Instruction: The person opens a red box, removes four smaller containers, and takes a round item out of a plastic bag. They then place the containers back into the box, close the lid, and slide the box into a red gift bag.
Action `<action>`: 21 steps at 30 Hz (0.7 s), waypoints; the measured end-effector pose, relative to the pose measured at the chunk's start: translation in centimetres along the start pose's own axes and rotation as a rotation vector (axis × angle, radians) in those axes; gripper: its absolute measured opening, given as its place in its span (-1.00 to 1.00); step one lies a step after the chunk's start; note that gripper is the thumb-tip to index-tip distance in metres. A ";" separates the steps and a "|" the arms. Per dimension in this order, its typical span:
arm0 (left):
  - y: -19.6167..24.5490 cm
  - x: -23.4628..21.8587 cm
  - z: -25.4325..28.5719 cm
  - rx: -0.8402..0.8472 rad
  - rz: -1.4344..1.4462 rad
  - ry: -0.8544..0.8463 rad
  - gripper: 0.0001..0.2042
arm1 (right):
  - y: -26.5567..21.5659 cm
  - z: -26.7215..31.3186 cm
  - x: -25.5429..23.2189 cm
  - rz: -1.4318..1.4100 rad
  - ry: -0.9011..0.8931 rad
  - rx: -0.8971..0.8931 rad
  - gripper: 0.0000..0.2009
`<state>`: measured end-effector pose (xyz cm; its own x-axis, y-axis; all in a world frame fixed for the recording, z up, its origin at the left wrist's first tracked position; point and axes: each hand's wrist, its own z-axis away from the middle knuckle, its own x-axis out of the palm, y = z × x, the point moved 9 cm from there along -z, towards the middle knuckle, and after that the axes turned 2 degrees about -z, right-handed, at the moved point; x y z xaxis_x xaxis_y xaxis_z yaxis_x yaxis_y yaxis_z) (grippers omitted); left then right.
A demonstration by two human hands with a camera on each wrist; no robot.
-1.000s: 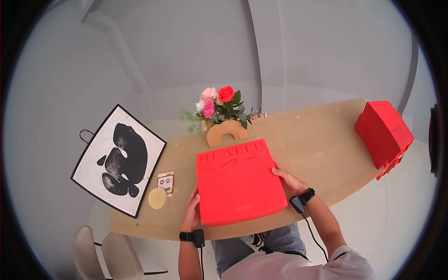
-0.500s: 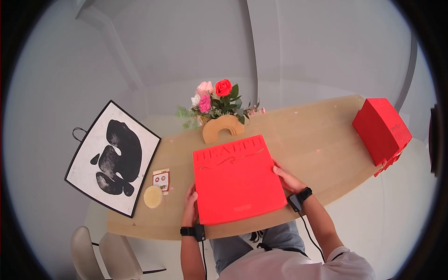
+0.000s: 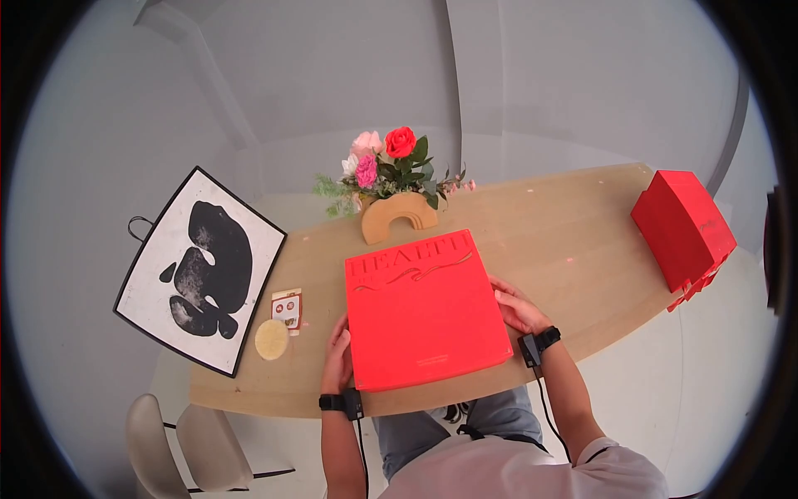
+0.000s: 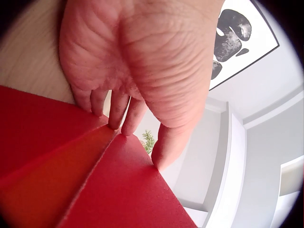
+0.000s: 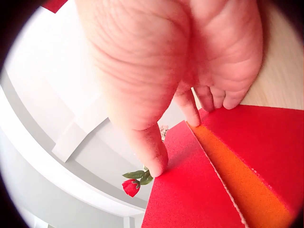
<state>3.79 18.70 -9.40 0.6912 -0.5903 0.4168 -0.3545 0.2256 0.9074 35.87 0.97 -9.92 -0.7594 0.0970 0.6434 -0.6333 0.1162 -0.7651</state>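
A large square red gift box [image 3: 428,324] with HEALTH embossed on its lid stands at the table's front. My left hand [image 3: 337,359] grips the lid's left side, thumb at the top edge and fingertips by its lower edge. On the opposite side my right hand [image 3: 517,312] grips the lid likewise. Both wrist views show an orange band [image 5: 247,180] between the lid [image 4: 128,190] and the red base [image 4: 38,133]. The lid stands raised off the base there. The box's inside is hidden.
Behind the box, flowers [image 3: 401,143] stand in an arch-shaped wooden vase [image 3: 378,220]. To the left lie a round yellowish disc [image 3: 272,340], a small printed card [image 3: 287,308] and a framed black-and-white picture [image 3: 224,249]. A red box [image 3: 682,224] stands at the table's far right.
The head view has shifted slightly, so the table's things sit higher in it. My right hand has moved a little along the box's side, its fingers changing position. My left hand stays at the left side.
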 end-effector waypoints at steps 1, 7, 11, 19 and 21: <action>0.0 0.0 0.0 -0.003 0.004 -0.003 -0.33 | 0.1 0.0 0.0 -0.017 -0.008 -0.006 -0.39; -0.3 -0.5 -0.1 -0.006 0.018 0.007 -0.35 | 0.1 -0.1 -0.1 -0.033 -0.031 -0.008 -0.34; -0.2 -0.3 -0.1 -0.006 0.032 0.004 -0.35 | 0.1 -0.1 0.1 -0.038 -0.043 -0.009 -0.31; -0.3 -0.5 -0.3 0.011 0.028 0.004 -0.36 | 0.2 -0.2 -0.2 0.016 -0.051 -0.026 -0.22; -0.2 -0.4 -0.3 0.008 -0.017 0.019 -0.29 | 0.1 -0.2 -0.1 0.019 -0.045 -0.028 -0.22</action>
<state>3.84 19.13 -9.75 0.7089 -0.5793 0.4022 -0.3473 0.2096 0.9140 35.90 1.18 -10.10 -0.7773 0.0550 0.6267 -0.6151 0.1422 -0.7755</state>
